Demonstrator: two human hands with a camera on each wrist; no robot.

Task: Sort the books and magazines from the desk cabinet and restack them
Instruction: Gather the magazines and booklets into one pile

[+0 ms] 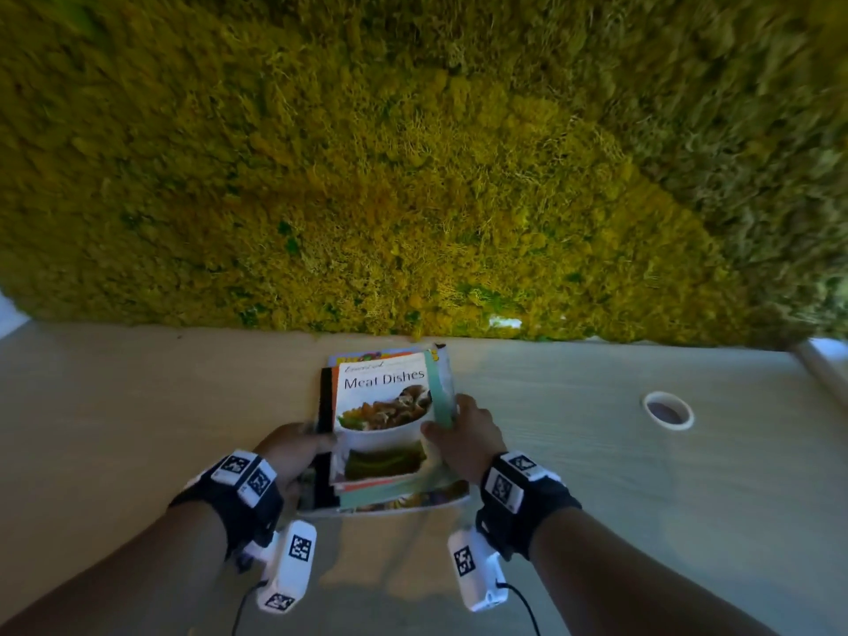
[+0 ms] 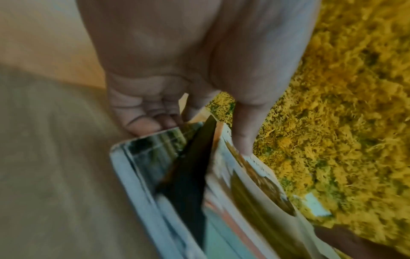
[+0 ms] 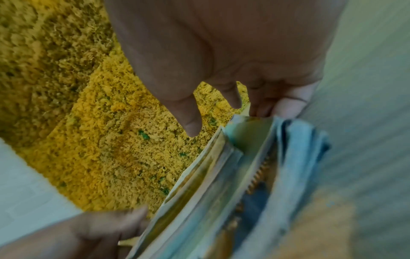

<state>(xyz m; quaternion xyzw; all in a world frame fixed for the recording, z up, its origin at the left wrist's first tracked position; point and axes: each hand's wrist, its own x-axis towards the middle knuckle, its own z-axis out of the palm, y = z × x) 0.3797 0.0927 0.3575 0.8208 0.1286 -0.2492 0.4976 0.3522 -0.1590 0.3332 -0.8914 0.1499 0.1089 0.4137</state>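
A stack of books and magazines [image 1: 385, 406] is held between both hands above the pale desk [image 1: 137, 429], and it casts a shadow on the desk near me. A white "Meat Dishes" cookbook lies on top, over a teal book, a black one and glossy magazines. My left hand [image 1: 293, 452] grips the stack's left edge, with its thumb [image 2: 241, 140] on the cover and its fingers [image 2: 142, 126] underneath. My right hand [image 1: 463, 433] grips the right edge, with fingers [image 3: 284, 106] curled round the stack [image 3: 244, 166] and the thumb [image 3: 190, 126] over the top. Both wrist views are blurred.
A yellow-green moss wall [image 1: 413, 153] rises right behind the desk's far edge. A round white cable grommet [image 1: 667, 410] is set in the desk to the right. A white ledge [image 1: 821, 360] shows at the far right.
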